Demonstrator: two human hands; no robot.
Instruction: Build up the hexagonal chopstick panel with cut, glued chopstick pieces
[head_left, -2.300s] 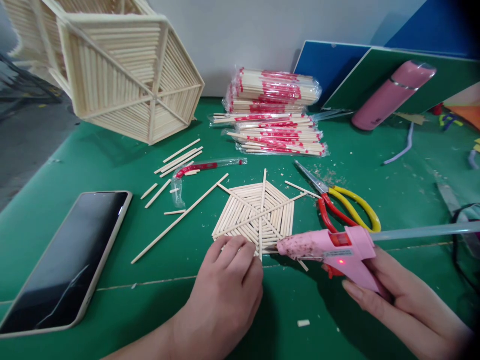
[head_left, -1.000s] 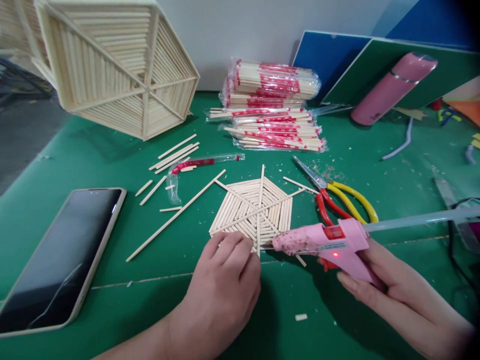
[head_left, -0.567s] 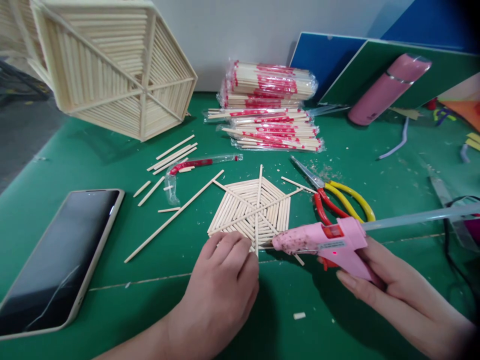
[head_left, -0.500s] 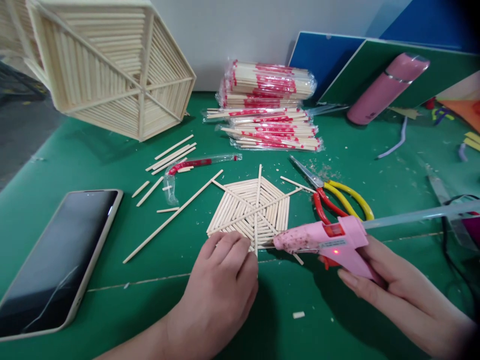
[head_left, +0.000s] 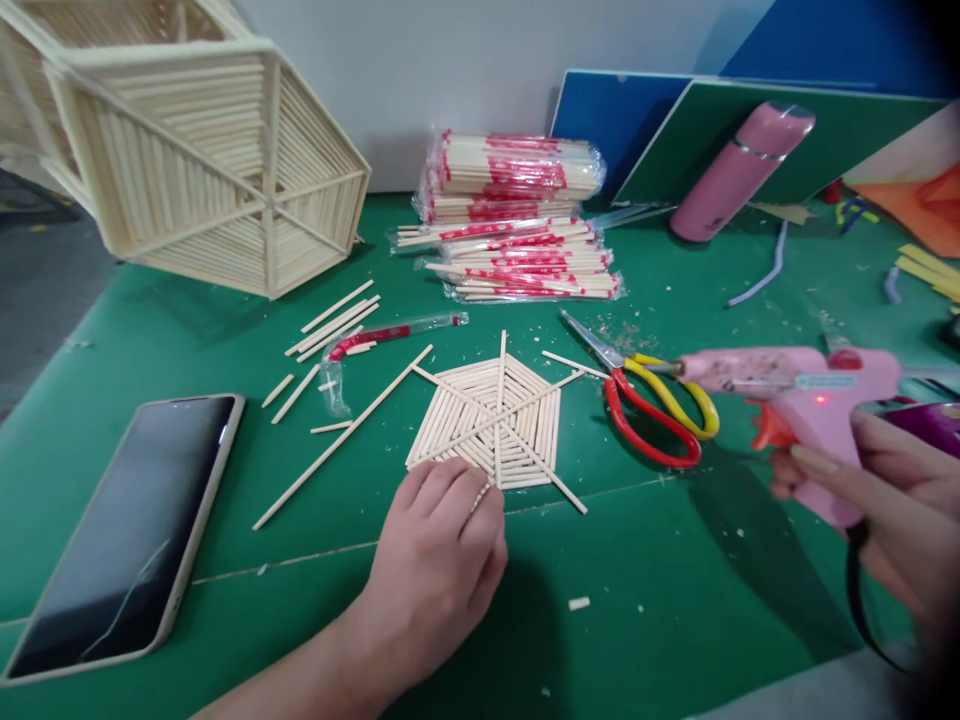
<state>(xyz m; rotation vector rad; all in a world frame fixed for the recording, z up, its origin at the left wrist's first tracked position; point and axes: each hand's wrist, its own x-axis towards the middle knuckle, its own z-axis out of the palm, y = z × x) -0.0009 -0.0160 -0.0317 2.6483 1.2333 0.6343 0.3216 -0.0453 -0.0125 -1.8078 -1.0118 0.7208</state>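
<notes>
Pose | left hand (head_left: 444, 548) curled at stick hexagon (head_left: 531, 418), hold unclear | right hand (head_left: 889, 500) gripping glue gun (head_left: 814, 400)

Soft light is falling; phone (head_left: 120, 540) is catching glare, right hand (head_left: 892, 500) is showing blurred and shadowing the counter (head_left: 622, 650), upper-right corner is vignetting dark.

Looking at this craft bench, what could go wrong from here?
The glue gun in the right hand has its red light on, so its nozzle may be hot and could burn the left hand. That hand, at the stick hexagon's edge, might nudge sticks askew.
</notes>
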